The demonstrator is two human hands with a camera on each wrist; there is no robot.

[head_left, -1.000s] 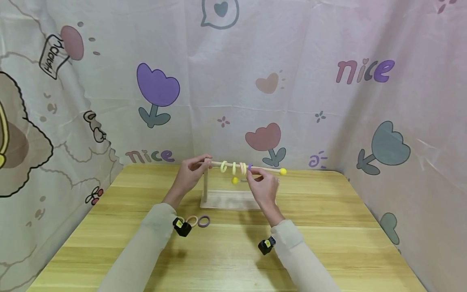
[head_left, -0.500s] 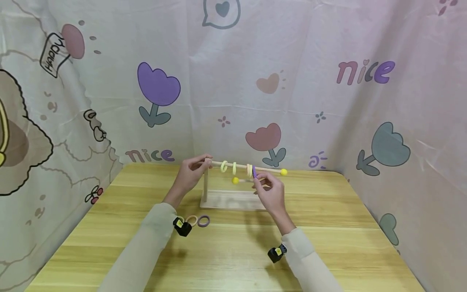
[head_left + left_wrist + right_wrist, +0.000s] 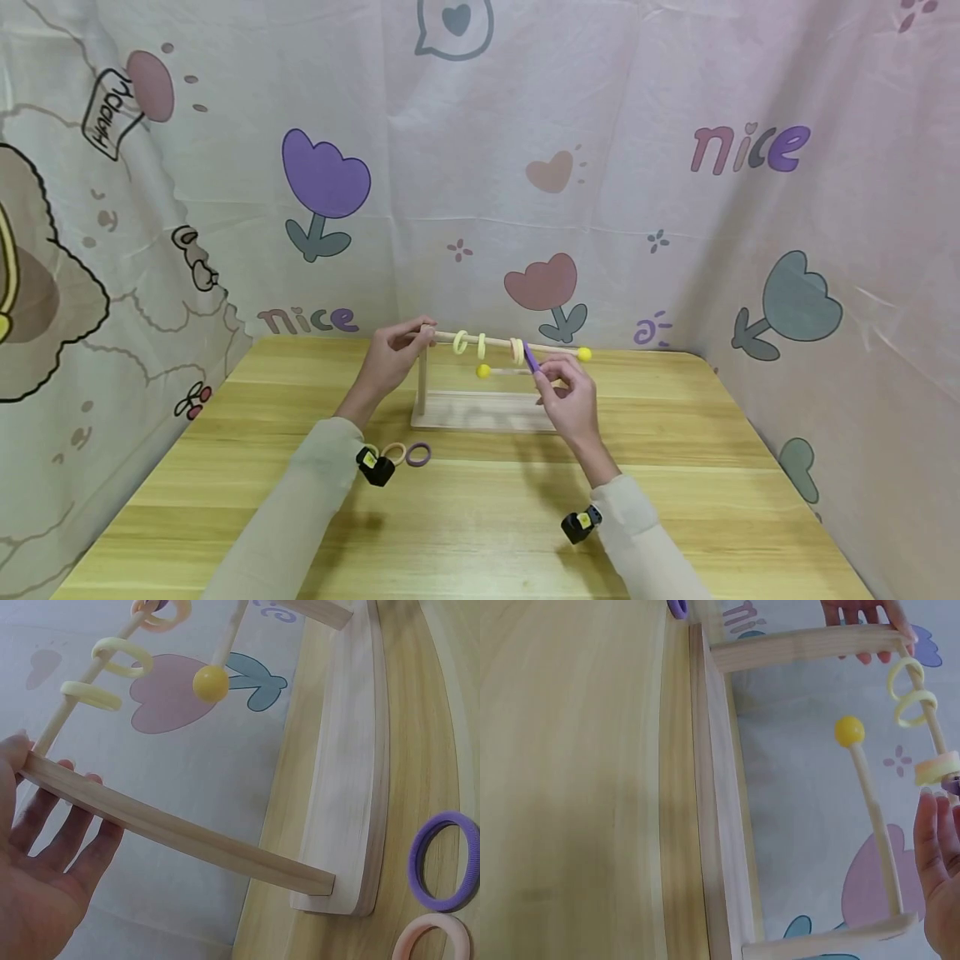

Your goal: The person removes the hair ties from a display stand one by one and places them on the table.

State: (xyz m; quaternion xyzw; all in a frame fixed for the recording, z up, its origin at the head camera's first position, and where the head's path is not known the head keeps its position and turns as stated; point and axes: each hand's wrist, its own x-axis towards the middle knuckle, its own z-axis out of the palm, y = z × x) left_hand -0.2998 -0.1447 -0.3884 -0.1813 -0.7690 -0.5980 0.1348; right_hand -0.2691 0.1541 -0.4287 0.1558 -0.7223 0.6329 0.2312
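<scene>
My left hand (image 3: 390,358) grips the top of the left post (image 3: 187,834) of a wooden rack, where a rod (image 3: 498,341) ends. Two pale yellow hair ties (image 3: 91,696) hang apart on this rod. Farther right, peach and yellow hair ties (image 3: 936,768) sit close together. My right hand (image 3: 572,402) pinches the lower edge of a purple hair tie (image 3: 532,358), which hangs tilted round the rod beside them. A yellow ball (image 3: 584,354) caps the rod's right end. In the right wrist view, my right hand is partly cut off.
The rack's base (image 3: 472,412) stands on the wooden table (image 3: 465,517). A lower rod with a yellow ball (image 3: 849,731) points left. Near my left wrist lie another purple hair tie (image 3: 419,455), a peach hair tie (image 3: 394,454) and a partly hidden one. A printed curtain hangs behind.
My right hand has moved right and slightly down, drawing the purple hair tie along the rod. The peach and yellow ties beside it have shifted right too. My left hand stays in place.
</scene>
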